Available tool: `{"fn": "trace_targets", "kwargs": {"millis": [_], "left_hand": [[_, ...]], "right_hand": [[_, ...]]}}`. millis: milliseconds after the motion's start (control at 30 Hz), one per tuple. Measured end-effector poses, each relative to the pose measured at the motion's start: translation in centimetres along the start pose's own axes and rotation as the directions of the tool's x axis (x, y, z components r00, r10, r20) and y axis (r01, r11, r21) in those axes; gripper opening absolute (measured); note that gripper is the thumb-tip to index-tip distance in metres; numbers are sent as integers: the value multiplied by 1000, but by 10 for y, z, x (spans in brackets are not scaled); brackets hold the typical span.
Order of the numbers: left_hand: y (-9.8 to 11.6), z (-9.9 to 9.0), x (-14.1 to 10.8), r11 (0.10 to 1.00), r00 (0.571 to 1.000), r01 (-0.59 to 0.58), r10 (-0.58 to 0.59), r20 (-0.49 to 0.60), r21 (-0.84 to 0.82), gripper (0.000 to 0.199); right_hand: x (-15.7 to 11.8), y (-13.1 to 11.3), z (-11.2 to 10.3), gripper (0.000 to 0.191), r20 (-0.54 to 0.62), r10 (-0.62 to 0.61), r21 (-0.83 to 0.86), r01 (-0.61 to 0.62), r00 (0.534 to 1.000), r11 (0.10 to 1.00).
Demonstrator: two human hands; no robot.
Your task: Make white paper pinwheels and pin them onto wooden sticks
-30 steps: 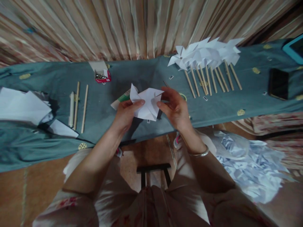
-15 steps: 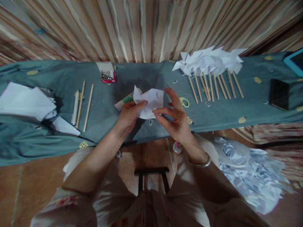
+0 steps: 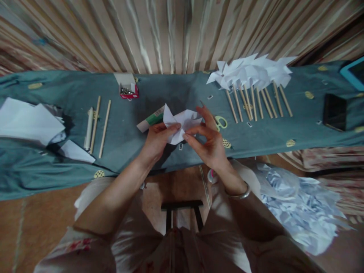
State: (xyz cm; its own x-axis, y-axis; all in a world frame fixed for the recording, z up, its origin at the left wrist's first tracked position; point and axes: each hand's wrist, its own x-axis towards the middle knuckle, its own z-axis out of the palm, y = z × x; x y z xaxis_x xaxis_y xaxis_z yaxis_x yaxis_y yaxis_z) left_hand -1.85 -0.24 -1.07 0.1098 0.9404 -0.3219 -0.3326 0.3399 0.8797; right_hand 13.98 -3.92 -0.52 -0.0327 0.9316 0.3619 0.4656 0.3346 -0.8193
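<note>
Between both hands, at the clock's centre, sits the folded paper (image 3: 189, 118), held above the cloth (image 3: 122, 132). The left hand (image 3: 156, 141) grips it narrowly, thumb on top, fingers beneath, probably so the folds stay gathered. The right hand (image 3: 209, 146) brings thumb and a fingertip together on its near edge, towards six o'clock, a light pinch that seems to suit thin paper. At ten, the red box (image 3: 132, 96) of metal pieces (image 3: 125, 91) has its lid up, likely for easy reach. At nine, two sticks (image 3: 104, 129) lie side by side, the stack (image 3: 31, 121) beyond. At two, the pinwheels (image 3: 250, 72) overlap in a row, perhaps to save room; at three are the scissors (image 3: 221, 123). Any printing on the tags (image 3: 181, 146), the green packet (image 3: 155, 118) or the box is too small to read.
</note>
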Motion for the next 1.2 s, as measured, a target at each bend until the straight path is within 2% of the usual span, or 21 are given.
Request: {"fn": "trace_targets", "kwargs": {"millis": [233,567,933,1067,1200], "left_hand": [[1,2,-3,1000,1000,-8,9,29,-5,22],[4,4,-6,1000,1000,23,-23,17,3,17],[2,4,-5,1000,1000,-16,16,19,5,13],[0,3,-5,1000,999,-22,22,35,-1,14],[-4,2,-3,1000,1000,-24,24,20,13,17]], "right_hand": [[0,3,2,5,-5,43,-24,-43,999,999],[1,4,4,4,-18,115,21,-114,993,993],[0,7,7,7,-56,30,-149,-38,998,988],[0,10,8,8,-67,25,-163,-36,997,986],[0,11,9,7,-77,48,-107,-56,996,993]]}}
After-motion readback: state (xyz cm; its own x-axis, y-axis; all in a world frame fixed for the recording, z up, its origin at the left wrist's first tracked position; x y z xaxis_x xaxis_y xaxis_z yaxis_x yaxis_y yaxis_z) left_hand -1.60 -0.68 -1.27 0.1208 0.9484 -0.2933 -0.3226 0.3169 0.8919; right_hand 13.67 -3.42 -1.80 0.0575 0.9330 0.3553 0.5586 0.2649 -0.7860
